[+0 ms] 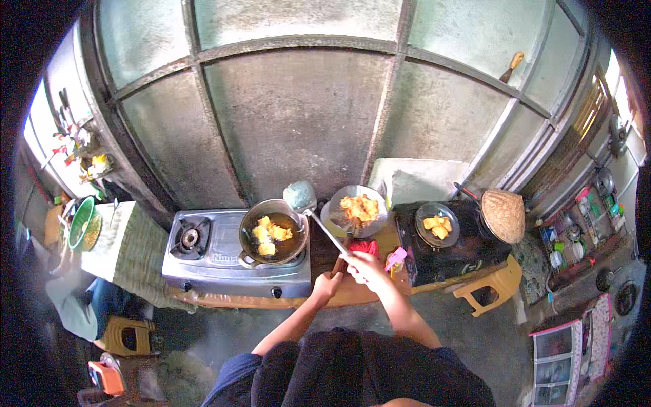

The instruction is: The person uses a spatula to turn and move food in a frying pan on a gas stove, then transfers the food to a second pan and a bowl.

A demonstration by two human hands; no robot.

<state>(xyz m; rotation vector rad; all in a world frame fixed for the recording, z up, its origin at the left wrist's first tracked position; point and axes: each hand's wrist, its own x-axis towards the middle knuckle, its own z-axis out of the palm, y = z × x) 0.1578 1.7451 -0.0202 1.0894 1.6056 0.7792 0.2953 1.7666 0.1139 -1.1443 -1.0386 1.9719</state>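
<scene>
My left hand [326,286] grips the wooden handle of a utensil [339,262] whose far end reaches the metal bowl [333,216] of fried food [359,208]. My right hand [366,269] is closed around a long metal utensil handle [328,234], which slants up-left to the rim of a wok [247,254]. Yellow pieces of food [265,236] lie in oil in the wok, on the right side of a two-burner gas stove [224,277]. A red cloth [367,247] lies just beyond my hands. To their right is a pink utensil [395,258].
On a black stove [407,249] at right stands a plate [421,216] of fried pieces, beside a pan under a woven cover [503,216]. Yellow stools [496,290] stand below. A person [76,305] sits at the left by a covered table [122,239] with a green basket [80,224].
</scene>
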